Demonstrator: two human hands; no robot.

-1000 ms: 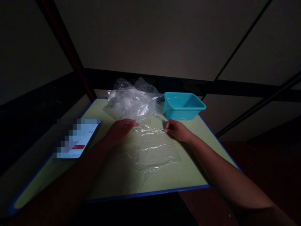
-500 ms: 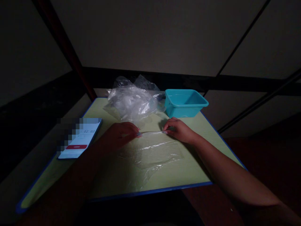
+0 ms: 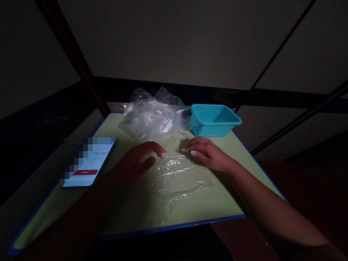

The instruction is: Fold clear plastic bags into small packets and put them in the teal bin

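Observation:
A clear plastic bag (image 3: 179,177) lies spread on the yellow-green table (image 3: 217,203), its far edge between my two hands. My left hand (image 3: 144,156) is over the bag's far left corner, thumb and fingers apart, holding nothing. Near the far right corner is my right hand (image 3: 208,152), fingers spread and nothing between them. Beyond the hands sits a crumpled heap of clear plastic bags (image 3: 154,116).
A turquoise plastic bin (image 3: 214,125) stands at the back right, beside the heap. On the left of the table lies a phone (image 3: 92,163) with a lit timer screen. A blue edge rims the table, and panelled walls rise behind it.
Both hands have let go of the bag's far edge and their fingers have opened. That edge, stretched between them before, now rests on the table.

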